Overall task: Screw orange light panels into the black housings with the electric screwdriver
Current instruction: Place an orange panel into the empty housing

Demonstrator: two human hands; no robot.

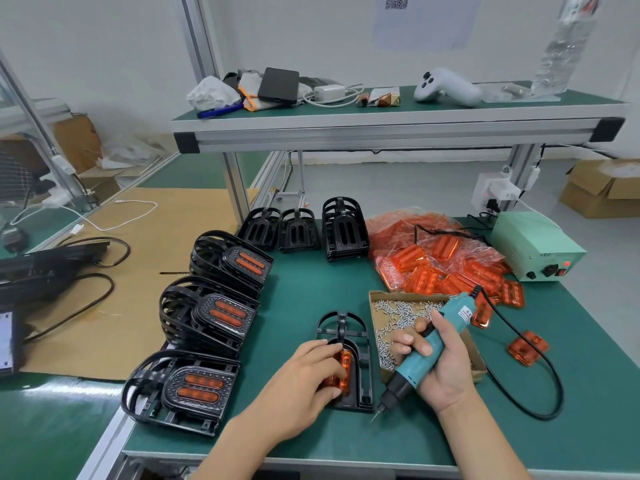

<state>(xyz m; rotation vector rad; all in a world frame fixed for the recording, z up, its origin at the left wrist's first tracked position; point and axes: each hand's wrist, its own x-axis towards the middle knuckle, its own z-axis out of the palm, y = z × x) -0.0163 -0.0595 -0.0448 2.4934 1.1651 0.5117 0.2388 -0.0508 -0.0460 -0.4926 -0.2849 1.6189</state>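
A black housing (360,344) lies flat on the green mat in front of me. An orange light panel (344,367) sits in it, and my left hand (308,375) holds this panel with curled fingers. My right hand (438,365) grips the teal electric screwdriver (420,358), whose bit points down at the mat just right of the housing's near end. A cardboard tray of small screws (401,315) lies behind my right hand. A heap of orange panels in plastic (436,265) lies behind the tray.
Three stacks of finished housings (207,313) line the mat's left edge. Empty black housings (343,230) stand at the back. A green power box (533,247) sits far right; its black cable (540,362) loops beside a loose orange panel (528,348). A shelf (381,116) overhangs the back.
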